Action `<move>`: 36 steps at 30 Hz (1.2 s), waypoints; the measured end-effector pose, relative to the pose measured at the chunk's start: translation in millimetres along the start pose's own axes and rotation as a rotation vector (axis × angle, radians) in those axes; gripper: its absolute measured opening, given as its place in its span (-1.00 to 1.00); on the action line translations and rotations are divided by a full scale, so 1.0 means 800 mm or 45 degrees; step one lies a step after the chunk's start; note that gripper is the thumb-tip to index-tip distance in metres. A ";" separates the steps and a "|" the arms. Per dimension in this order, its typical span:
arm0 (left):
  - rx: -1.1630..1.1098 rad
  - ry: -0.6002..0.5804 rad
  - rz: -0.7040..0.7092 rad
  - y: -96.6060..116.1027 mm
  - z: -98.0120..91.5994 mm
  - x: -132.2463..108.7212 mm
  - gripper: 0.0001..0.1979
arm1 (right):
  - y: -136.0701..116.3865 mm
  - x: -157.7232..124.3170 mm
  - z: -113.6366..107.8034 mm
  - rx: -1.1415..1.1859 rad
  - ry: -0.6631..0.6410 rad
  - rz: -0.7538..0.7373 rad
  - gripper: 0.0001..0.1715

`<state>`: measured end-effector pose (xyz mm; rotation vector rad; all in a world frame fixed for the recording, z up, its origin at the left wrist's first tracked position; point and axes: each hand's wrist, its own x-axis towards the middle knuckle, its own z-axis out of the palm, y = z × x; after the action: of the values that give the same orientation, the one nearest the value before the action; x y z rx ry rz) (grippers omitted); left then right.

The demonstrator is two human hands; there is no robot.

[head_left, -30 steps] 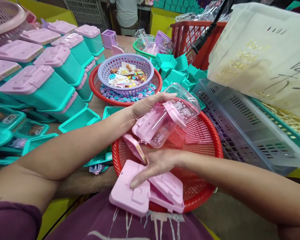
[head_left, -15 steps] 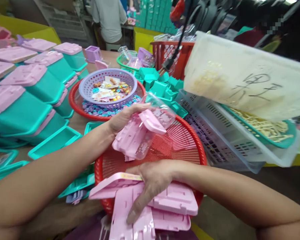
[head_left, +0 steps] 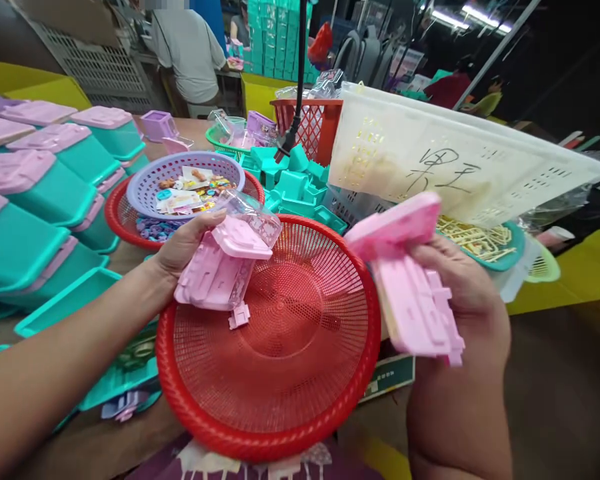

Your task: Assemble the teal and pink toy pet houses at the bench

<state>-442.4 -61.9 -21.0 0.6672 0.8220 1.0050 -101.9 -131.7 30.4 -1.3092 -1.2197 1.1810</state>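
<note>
My left hand (head_left: 185, 243) grips a pink lid with a clear plastic cover (head_left: 230, 257) over the far left rim of a round red mesh basket (head_left: 280, 347). A small pink clip (head_left: 239, 316) hangs off the lid. My right hand (head_left: 465, 293) holds a stack of flat pink lids (head_left: 405, 287) up at the basket's right edge, fingers wrapped round them. The basket's inside shows bare red mesh.
Teal boxes with pink lids (head_left: 40, 193) are stacked at the left. A purple basket of small parts (head_left: 185, 183) sits in another red basket behind. Loose teal trays (head_left: 290, 180), a white crate (head_left: 445, 167) and a red crate (head_left: 310, 123) stand behind. A person (head_left: 187, 50) works at the back.
My right hand has gathered the pink lids out of the red basket and lifted them to the right. The left hand has kept its lid and cover. The view has tilted up.
</note>
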 end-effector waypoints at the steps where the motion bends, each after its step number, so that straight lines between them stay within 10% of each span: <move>1: -0.015 -0.006 0.015 0.000 -0.002 0.001 -0.45 | 0.008 0.003 -0.008 0.008 0.154 -0.029 -0.64; 7: -0.044 -0.089 -0.001 0.004 -0.014 0.001 -0.41 | 0.048 0.028 -0.024 -0.662 0.840 -0.273 -0.57; 18: 0.015 -0.043 0.012 0.006 -0.025 -0.002 -0.46 | 0.010 0.024 -0.017 -1.445 1.263 -0.529 -0.61; 29: -0.006 -0.249 0.139 -0.001 -0.035 0.003 -0.42 | 0.111 0.137 0.069 -0.795 0.584 -0.613 -0.49; 36: -0.126 -0.234 0.079 0.000 -0.020 -0.003 -0.48 | 0.036 0.080 0.060 -0.581 0.266 -0.633 -0.67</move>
<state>-456.1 -62.2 -29.1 0.6923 0.5903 1.0167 -145.5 -67.9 -4.4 -1.3024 -1.5933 0.4138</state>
